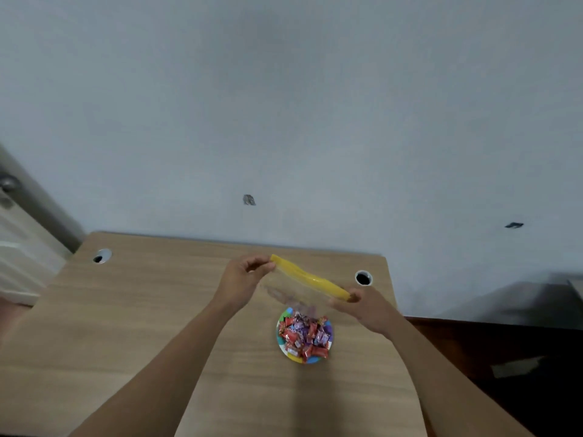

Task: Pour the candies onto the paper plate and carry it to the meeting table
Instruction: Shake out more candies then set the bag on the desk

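Observation:
A small paper plate (283,343) with a colourful rim sits on the wooden desk (126,310). Red and purple wrapped candies (304,334) are heaped on it. Above and just behind the plate I hold a clear zip bag (293,293) with a yellow seal strip (310,278). My left hand (241,280) pinches the left end of the strip. My right hand (362,305) pinches the right end. The bag hangs stretched between them and looks empty.
The desk stands against a pale wall (284,105) and has two round cable holes (101,256) (363,278). A dark floor (504,357) lies to the right of the desk, with a scrap of paper (515,366) on it. A door with a handle (9,184) is at far left.

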The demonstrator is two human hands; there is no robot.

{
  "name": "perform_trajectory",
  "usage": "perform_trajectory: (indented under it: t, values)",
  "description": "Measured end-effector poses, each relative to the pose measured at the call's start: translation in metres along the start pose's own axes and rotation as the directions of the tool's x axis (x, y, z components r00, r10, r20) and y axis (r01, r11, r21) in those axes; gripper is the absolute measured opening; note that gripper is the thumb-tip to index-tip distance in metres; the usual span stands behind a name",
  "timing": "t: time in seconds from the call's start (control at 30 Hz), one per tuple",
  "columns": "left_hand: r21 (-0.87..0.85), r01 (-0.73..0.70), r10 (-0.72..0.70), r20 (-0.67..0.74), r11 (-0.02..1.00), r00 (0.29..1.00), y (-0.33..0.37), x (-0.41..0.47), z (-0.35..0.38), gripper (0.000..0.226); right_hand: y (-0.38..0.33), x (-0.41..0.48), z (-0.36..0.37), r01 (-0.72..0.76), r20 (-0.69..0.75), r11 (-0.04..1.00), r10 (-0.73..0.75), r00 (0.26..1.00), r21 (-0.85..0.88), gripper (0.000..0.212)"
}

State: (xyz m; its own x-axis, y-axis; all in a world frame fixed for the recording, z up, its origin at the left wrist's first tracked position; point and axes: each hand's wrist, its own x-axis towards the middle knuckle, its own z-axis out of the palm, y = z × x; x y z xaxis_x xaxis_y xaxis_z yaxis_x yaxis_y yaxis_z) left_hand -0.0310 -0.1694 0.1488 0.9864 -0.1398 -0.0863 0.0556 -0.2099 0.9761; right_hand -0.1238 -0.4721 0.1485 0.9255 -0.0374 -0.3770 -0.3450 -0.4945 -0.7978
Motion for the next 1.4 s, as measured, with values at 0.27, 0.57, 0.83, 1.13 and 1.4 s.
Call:
perform_trajectory:
  t: [0.27,0.57,0.83,1.13,1.4]
  values:
    - [0.221,-0.018,0.022,-0.017,0.975,1.0,0.009,0.005,-0.001,0.009,-0.043,0.008,0.018,0.17,0.188,0.913,-0.106,0.976,-0.371,0.044]
    - [0.263,-0.106,0.11,0.0,0.959,0.994,0.017,-0.003,-0.001,0.018,-0.097,0.02,0.055,0.377,0.003,0.842,-0.407,0.913,-0.386,0.045]
    - [0.079,-0.099,0.088,0.137,0.992,0.987,0.019,-0.015,-0.009,0.014,-0.103,0.027,0.067,0.443,-0.075,0.794,-0.515,0.854,-0.415,0.013]
    - [0.22,-0.12,0.122,0.003,0.968,0.993,0.019,-0.02,-0.005,0.022,-0.104,0.028,0.075,0.456,-0.047,0.747,-0.542,0.839,-0.484,0.024]
    - [0.234,-0.085,0.103,-0.067,0.969,0.992,0.024,-0.016,-0.009,0.02,-0.095,0.032,0.066,0.455,-0.062,0.706,-0.574,0.816,-0.543,0.033]
